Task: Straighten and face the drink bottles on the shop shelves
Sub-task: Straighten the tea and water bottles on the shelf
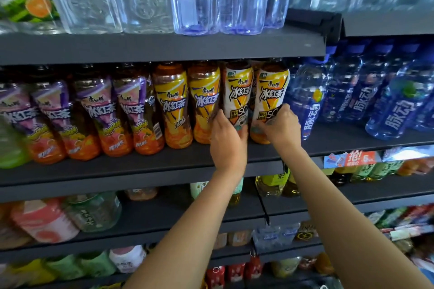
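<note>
Iced-tea bottles [238,98], white-labelled pair at the right end of the tea row on the middle shelf [141,164], one low in each hand.

My left fingers [219,116] curl round the left bottle's lower body, my right fingers [280,110] round the right bottle [273,91]; labels face outward. Full, they should feel heavy, the plastic film slippery, so I grip low; blue water bottles [307,101] stand just beside.

2 bare forearms; no sleeves (a dark mark on the right hand [280,125]).
</note>
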